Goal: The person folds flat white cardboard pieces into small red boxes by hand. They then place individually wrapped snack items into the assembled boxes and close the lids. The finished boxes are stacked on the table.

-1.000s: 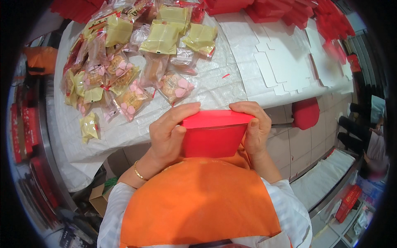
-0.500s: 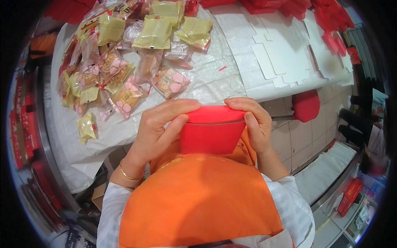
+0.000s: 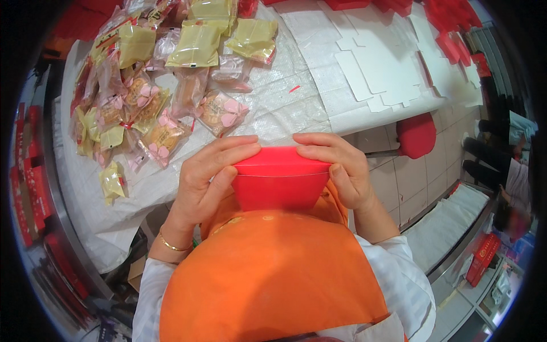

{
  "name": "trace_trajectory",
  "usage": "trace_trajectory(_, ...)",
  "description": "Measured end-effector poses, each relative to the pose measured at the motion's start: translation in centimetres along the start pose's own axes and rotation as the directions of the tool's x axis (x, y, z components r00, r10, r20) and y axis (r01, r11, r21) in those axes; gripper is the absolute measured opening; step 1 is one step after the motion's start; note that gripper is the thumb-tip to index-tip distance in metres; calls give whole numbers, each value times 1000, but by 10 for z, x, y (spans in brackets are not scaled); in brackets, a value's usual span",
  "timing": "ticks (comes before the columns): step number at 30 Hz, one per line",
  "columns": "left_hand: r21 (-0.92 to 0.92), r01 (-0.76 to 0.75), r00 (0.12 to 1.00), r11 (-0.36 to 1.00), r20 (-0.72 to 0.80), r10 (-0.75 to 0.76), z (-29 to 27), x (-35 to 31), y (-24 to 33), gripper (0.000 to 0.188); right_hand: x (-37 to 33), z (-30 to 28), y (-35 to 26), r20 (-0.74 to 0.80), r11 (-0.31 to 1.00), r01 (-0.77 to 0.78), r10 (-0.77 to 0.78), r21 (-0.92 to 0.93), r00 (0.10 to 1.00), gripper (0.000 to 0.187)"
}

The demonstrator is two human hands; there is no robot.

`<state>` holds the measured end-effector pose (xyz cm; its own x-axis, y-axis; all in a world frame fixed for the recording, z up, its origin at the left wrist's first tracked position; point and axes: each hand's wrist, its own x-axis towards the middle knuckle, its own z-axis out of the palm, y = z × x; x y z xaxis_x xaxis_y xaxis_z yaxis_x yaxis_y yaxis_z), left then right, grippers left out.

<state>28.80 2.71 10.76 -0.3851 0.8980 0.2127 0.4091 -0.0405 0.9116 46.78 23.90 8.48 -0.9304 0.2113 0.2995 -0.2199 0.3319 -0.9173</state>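
Between my hands, against the front of my orange apron, is a red cardboard box (image 3: 279,191). My left hand (image 3: 211,176) grips its left end, fingers over the top edge and thumb at the side facing me. On the right end my right hand (image 3: 342,168) holds it likewise, fingers on the top flap and thumb low. The flap lies down along the box's upper edge, with only a thin line at the seam. Just beyond my left hand lies a wrapped round pastry (image 3: 219,113) in clear film with pink decoration.
Several wrapped pastries and yellow packets (image 3: 196,44) are heaped on the white-covered table (image 3: 285,108) at the far left. Flat white card blanks (image 3: 379,68) and red boxes lie at the far right. A red stool (image 3: 417,135) stands on the tiled floor beside the table.
The gap under the box's top flap has closed to a thin line. My fingers have slid farther over the top, and the table scene has shifted slightly left in view.
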Motion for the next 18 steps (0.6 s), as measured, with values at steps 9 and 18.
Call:
trace_trajectory(9, 36, -127, 992, 991, -12, 128, 9, -7, -15, 34, -5, 10, -3, -85, 995, 87, -90, -46, 992, 34)
trace_trajectory(18, -153, -182, 973, 971, -168, 155, 36, -8, -26, 23, -2, 18, -3, -82, 982, 164, -172, -88, 982, 32)
